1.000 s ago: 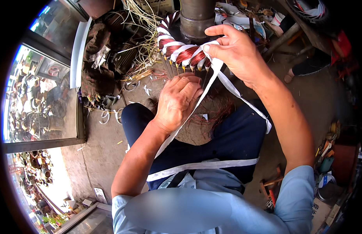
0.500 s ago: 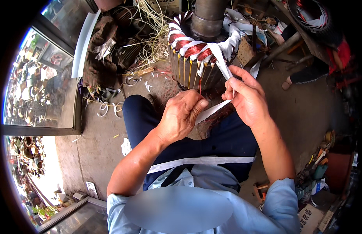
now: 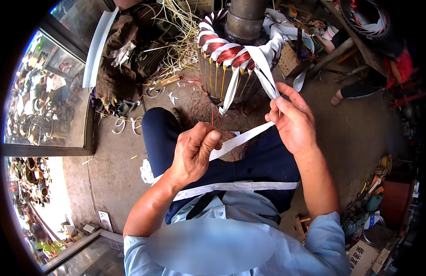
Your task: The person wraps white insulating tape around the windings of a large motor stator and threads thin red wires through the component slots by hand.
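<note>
In front of me stands a motor stator [image 3: 217, 85] with a dark slotted core. Its ring of copper-red windings [image 3: 225, 54] is spirally wrapped in white cloth tape, more thickly on the right side. From the ring a length of white tape [image 3: 263, 73] runs down to my right hand [image 3: 293, 122], which pinches it between thumb and fingers. The tape continues slantwise to my left hand [image 3: 194, 149], closed around it above my lap. A loose white tail [image 3: 229, 94] hangs down the front of the core, and a thin red wire rises beside my left fist.
Tangled pale strands [image 3: 178, 34] and dark cloth-like heaps [image 3: 114, 60] lie behind on the left, beside a glass door [image 3: 47, 92]. Another wound stator [image 3: 369, 20] and a person's foot [image 3: 336, 98] are at the right. Tools and boxes [image 3: 374, 202] crowd the lower right.
My left hand has moved down and left, drawing out a longer stretch of tape between the hands. My right hand has shifted slightly. The white tail on the core hangs lower.
</note>
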Demonstrator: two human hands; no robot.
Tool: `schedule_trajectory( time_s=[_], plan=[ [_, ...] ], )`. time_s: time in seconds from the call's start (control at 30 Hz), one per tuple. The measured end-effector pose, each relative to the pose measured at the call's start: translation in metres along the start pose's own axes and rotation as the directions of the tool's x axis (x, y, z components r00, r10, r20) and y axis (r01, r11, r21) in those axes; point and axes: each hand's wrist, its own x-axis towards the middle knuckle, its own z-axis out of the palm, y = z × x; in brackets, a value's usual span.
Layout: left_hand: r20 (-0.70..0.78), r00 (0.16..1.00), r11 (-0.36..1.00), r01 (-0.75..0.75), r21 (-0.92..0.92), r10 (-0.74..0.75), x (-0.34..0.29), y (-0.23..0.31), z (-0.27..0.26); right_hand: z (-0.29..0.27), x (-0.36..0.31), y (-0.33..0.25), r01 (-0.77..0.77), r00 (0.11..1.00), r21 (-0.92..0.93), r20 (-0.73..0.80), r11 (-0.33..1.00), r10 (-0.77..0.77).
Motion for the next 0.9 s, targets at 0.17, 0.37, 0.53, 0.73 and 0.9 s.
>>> schedule_trajectory(
  time_s=[0.17,0.37,0.53,0.73,0.9],
  plan=[
    [-0.004,1.0,1.0,0.027,0.004,-0.027,0.002,-0.001,0.003,-0.001,-0.001,0.01,-0.04,0.999,0.007,-0.016,0.999,0.04],
    [-0.034,0.996,0.997,0.076,-0.015,-0.077,0.001,-0.004,0.005,-0.002,0.0,0.013,-0.05,0.998,0.044,-0.045,0.998,0.052],
    [-0.034,0.995,0.996,0.088,-0.033,-0.089,0.003,-0.008,0.008,-0.005,0.0,0.016,-0.05,0.997,0.059,-0.06,0.997,0.053],
    [-0.057,0.998,0.996,0.002,-0.088,-0.007,0.007,-0.018,0.01,-0.006,-0.003,0.02,-0.072,0.993,0.044,-0.086,0.996,0.076],
    [-0.066,0.997,0.995,0.042,-0.095,-0.049,0.01,-0.014,0.013,-0.01,-0.004,0.021,-0.082,0.99,0.081,-0.106,0.993,0.09]
  ],
)
